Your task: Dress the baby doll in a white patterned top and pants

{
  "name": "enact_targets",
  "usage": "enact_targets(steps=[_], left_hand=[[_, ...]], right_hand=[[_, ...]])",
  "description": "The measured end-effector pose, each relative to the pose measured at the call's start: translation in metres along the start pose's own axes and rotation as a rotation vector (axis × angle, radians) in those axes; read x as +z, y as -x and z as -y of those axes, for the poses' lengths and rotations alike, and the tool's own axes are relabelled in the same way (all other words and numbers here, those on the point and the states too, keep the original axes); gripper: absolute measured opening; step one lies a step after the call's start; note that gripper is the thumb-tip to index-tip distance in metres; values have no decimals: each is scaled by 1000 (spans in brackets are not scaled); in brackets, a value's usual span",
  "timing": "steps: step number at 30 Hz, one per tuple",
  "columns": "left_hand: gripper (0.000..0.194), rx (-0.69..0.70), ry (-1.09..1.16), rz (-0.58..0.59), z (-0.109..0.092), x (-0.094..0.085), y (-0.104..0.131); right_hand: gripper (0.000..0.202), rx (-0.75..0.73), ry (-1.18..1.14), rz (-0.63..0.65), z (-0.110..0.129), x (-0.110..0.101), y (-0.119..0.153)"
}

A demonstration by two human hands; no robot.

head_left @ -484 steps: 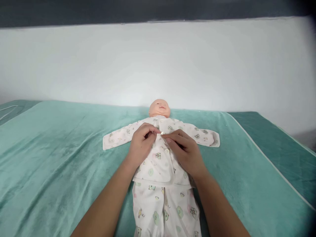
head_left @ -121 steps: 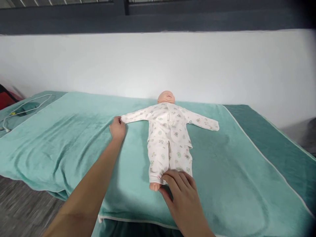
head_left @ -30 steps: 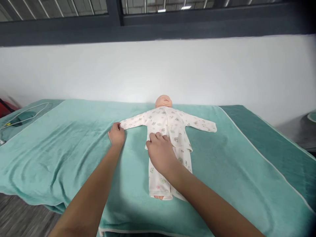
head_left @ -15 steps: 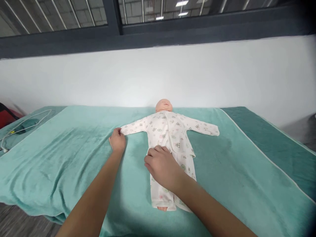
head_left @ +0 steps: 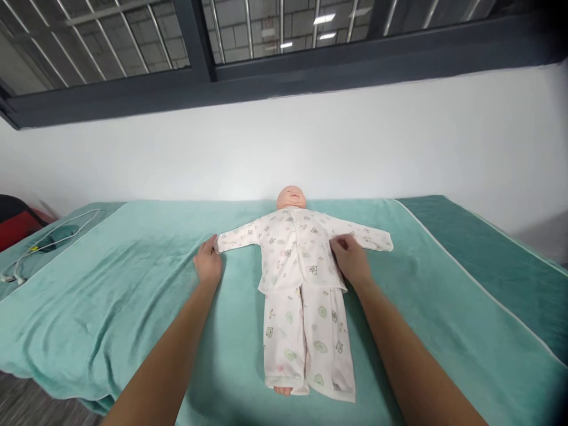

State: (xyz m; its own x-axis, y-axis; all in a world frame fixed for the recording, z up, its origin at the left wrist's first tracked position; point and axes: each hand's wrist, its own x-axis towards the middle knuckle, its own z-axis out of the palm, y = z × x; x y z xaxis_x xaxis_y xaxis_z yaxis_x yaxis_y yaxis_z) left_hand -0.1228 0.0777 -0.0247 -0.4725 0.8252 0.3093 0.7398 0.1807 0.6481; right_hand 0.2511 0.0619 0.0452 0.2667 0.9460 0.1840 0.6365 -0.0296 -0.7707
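Observation:
A baby doll (head_left: 291, 197) lies on its back, arms spread, in a white patterned top (head_left: 281, 248) and matching trousers (head_left: 286, 340). The top is closed down the front, and a few toes show at one trouser cuff. My left hand (head_left: 207, 260) is closed on the cuff of the sleeve on the left. My right hand (head_left: 350, 257) has its fingers curled at the side of the top, just under the other sleeve; it touches the cloth there, and its fingertips are partly hidden.
A light green blanket (head_left: 146, 266) lies under the doll, with darker green cloth (head_left: 483, 260) at the right. White cable (head_left: 57, 228) and a red and black item (head_left: 18, 222) are at the far left. A white wall (head_left: 199, 154) rises behind.
My right hand has moved up and right, from over the doll's waist to the side of the top. My left hand stays at the cuff. The view has shifted slightly.

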Motion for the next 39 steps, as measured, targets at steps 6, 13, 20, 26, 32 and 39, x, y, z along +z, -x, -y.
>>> enact_targets(steps=[6, 13, 20, 26, 32, 39], left_hand=[[51, -3, -43, 3, -1, 0, 1], [44, 1, -38, -5, 1, 1, 0], [49, -58, 57, -112, 2, 3, 1], [41, 6, 83, -196, -22, -8, 12], [39, 138, 257, 191, -72, -2, 61], [62, -34, 696, 538, -108, 2, 91]], right_hand=[[17, -51, -35, 141, -22, 16, 2], [24, -237, 187, -148, -67, -32, -33], [24, -78, 338, -259, -112, -73, -37], [27, -126, 0, -13, -46, -24, -2], [45, -9, -103, 85, -11, 16, 1], [44, -61, -402, 251, -25, 13, 7]])
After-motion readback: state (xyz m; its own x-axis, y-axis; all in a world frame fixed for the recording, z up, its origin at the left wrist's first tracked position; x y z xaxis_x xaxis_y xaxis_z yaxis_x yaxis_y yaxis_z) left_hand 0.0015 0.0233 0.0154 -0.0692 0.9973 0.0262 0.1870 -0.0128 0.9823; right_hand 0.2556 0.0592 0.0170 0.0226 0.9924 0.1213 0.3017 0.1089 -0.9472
